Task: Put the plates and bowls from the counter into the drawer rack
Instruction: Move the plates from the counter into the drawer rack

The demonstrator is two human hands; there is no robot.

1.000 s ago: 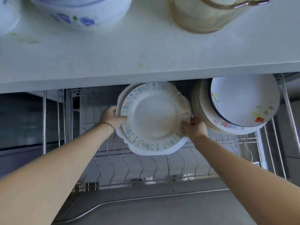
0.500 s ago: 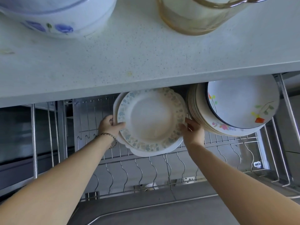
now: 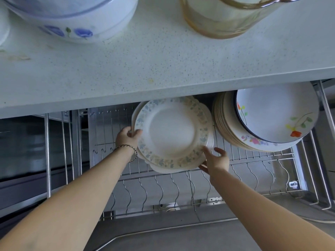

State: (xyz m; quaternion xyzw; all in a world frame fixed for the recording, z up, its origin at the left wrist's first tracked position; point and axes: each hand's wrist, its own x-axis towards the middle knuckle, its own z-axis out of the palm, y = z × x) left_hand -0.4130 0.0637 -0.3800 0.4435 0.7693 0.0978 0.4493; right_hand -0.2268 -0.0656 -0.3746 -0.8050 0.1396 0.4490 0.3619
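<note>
Pinching the left rim of 2 cream, blue-flowered round plates (image 3: 172, 131), my left hand (image 3: 126, 136) props them on edge in the steel wire drawer rack (image 3: 163, 187), faces toward me. My right hand (image 3: 216, 160), fingers loose and spread, holds nothing at their lower-right rim.

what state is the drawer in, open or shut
Open: the wire rack sticks out beyond the counter edge, with plates standing in it.

Two hands: left hand (image 3: 126, 136), right hand (image 3: 216, 160). Two plates at centre: blue-flowered plate (image 3: 172, 131) over plain plate (image 3: 160, 169). One flowered bowl (image 3: 72, 19) upper left, one amber glass vessel (image 3: 226, 20) upper right. Stacked plates (image 3: 228, 127) at right: too many to count.
</note>
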